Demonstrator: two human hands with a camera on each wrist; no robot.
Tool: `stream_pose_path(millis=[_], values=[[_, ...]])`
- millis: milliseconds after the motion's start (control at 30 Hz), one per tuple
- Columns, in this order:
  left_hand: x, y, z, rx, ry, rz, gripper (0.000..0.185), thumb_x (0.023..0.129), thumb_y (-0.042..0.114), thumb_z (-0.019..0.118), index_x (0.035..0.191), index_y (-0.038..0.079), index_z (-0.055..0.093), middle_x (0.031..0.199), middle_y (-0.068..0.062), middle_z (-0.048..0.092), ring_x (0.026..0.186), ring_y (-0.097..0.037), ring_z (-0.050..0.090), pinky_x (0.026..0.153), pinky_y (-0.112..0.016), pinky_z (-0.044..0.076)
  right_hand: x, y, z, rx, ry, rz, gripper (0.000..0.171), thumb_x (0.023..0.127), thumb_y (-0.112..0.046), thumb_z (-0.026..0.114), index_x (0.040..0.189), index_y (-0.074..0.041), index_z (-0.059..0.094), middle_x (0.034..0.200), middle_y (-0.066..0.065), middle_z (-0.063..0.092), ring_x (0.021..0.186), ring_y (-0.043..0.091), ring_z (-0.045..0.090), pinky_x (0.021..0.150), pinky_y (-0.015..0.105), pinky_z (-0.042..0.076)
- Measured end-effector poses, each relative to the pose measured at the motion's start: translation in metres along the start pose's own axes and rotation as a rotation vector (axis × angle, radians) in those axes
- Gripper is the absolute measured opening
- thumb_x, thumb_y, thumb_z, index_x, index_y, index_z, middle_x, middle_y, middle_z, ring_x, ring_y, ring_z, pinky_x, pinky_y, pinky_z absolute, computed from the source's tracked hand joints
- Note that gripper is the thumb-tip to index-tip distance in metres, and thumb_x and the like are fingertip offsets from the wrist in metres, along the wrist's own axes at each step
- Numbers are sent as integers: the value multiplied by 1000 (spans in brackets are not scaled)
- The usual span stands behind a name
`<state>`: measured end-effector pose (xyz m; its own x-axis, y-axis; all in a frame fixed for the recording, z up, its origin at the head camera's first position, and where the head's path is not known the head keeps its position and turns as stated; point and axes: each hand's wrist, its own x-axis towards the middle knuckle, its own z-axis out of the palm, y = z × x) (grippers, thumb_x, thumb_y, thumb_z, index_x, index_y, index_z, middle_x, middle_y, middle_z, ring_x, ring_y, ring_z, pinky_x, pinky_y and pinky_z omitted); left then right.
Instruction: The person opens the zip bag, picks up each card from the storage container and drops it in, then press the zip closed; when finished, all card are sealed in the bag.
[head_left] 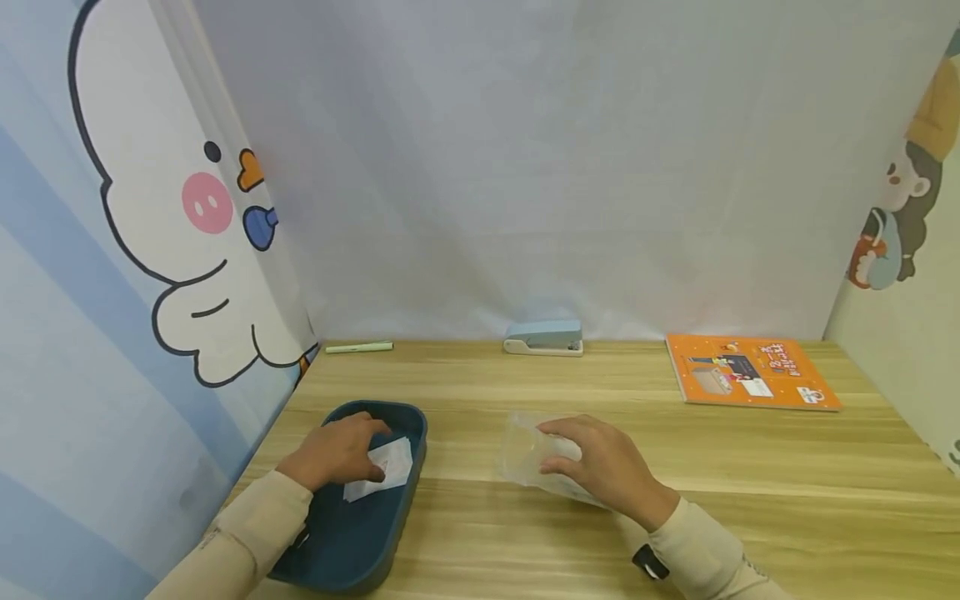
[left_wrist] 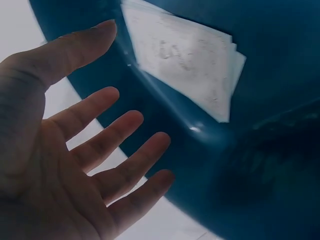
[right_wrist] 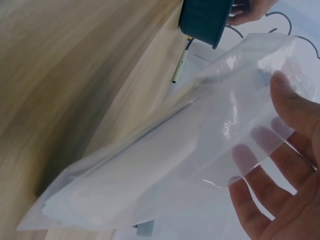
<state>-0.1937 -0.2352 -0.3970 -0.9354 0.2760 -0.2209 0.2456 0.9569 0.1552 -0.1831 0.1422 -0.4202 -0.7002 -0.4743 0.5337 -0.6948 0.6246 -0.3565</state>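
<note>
Wooden table (head_left: pixel 750 500) with a dark blue tray (head_left: pixel 352 550) sitting at about 8 o'clock, close to the front edge. Left hand (head_left: pixel 333 454) is reaching into the tray, right over a small stack of white slips (head_left: pixel 386 467) at the far end. From the left wrist view its fingers (left_wrist: pixel 112 132) are spread and straight, grip closed on nothing. Right hand (head_left: pixel 607 467) is roughly at 6 o'clock, resting on a clear plastic bag (head_left: pixel 528 454) that lies on the table just right of the tray, fingers relaxed and loosely spread against the plastic. Back at 12 o'clock there's a light blue stapler (head_left: pixel 543 337), a green pen (head_left: pixel 358 347) at 11, and an orange book (head_left: pixel 753 371) at 2.
</note>
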Motion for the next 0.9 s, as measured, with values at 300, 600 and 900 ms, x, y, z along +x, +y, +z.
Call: stream_pose_path(millis=[300,600,900], values=[[8,-11,11,15,-51,-41,65,74,32,90,129,8,66,122,-16,63,108,-35,61,85,-57,50,0,1,0,4,13,-27,46,75,-31,86,116,-13,74,112,1,73,101,20,69,81,39,56],[12,-9,15,45,-73,-72,78,66,43,94,130,7,66,121,-13,64,104,-32,62,84,-54,51,-2,1,0,26,13,-7,47,73,-27,87,116,-13,75,111,2,73,100,22,69,81,40,56],[12,-9,20,117,-58,-62,65,60,43,97,110,9,71,94,-2,57,82,-21,58,73,-50,52,-3,0,0,23,-2,13,46,74,-29,86,116,-14,75,111,1,73,100,21,69,80,40,56]])
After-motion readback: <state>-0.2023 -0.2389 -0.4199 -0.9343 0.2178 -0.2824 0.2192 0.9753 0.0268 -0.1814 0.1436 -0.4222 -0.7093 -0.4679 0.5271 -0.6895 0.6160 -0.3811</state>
